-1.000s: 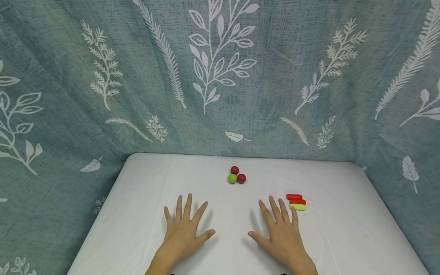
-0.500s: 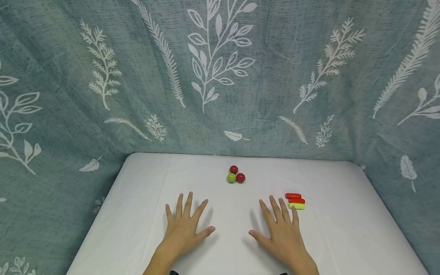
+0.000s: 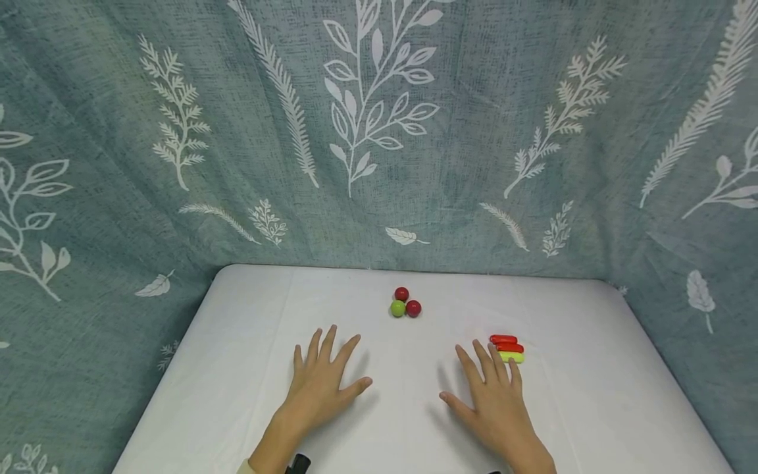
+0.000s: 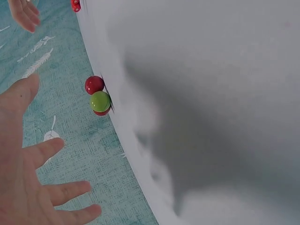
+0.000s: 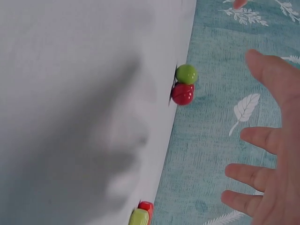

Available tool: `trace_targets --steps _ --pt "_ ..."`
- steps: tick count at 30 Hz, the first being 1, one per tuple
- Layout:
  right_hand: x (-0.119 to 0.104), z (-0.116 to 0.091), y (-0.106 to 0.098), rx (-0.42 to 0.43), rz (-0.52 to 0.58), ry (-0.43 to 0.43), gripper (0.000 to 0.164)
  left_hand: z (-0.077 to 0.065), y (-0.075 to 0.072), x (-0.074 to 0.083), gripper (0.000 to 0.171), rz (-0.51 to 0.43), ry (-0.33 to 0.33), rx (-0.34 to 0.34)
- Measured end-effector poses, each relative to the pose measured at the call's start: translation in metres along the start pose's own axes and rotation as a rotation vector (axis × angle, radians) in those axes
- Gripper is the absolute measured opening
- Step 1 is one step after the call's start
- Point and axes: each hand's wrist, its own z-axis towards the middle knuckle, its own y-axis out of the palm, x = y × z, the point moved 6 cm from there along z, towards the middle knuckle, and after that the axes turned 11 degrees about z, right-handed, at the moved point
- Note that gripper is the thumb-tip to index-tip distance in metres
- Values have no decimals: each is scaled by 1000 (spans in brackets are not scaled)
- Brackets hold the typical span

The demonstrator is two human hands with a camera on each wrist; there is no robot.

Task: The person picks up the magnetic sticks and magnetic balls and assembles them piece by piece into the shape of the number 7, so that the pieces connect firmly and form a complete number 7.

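Observation:
My left hand (image 3: 320, 388) is held above the white table with fingers spread, holding nothing. To its right, my right hand (image 3: 494, 401) is also spread and holds nothing; its fingertips overlap the small sticks in the head view. Two red sticks (image 3: 503, 340) and a yellow-green stick (image 3: 512, 357) lie side by side on the table. Farther back, two shiny red balls (image 3: 413, 309) and a green ball (image 3: 398, 308) sit clustered together. In the right wrist view the green ball (image 5: 186, 74) appears beside the red ones, away from the fingers.
A white cloth covers the table (image 3: 284, 296). Behind it and along both sides hangs a grey-green curtain (image 3: 462, 164) printed with white leaves. A black strap (image 3: 299, 463) shows at my left wrist, near a pale sleeve edge.
My left hand has shifted slightly right and forward, its fingers turning a little. My right hand has moved slightly right, toward the sticks. Balls and sticks stay where they were.

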Motion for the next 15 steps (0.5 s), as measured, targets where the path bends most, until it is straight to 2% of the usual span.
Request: trace_targets --steps 3,9,15 --pt "3 0 -3 30 5 -8 84 6 1 0 76 -11 3 -12" --pt "10 -2 -8 75 23 -21 81 17 2 3 75 -31 26 7" --pt "15 -4 -17 129 63 -42 78 33 3 6 72 -48 37 11"
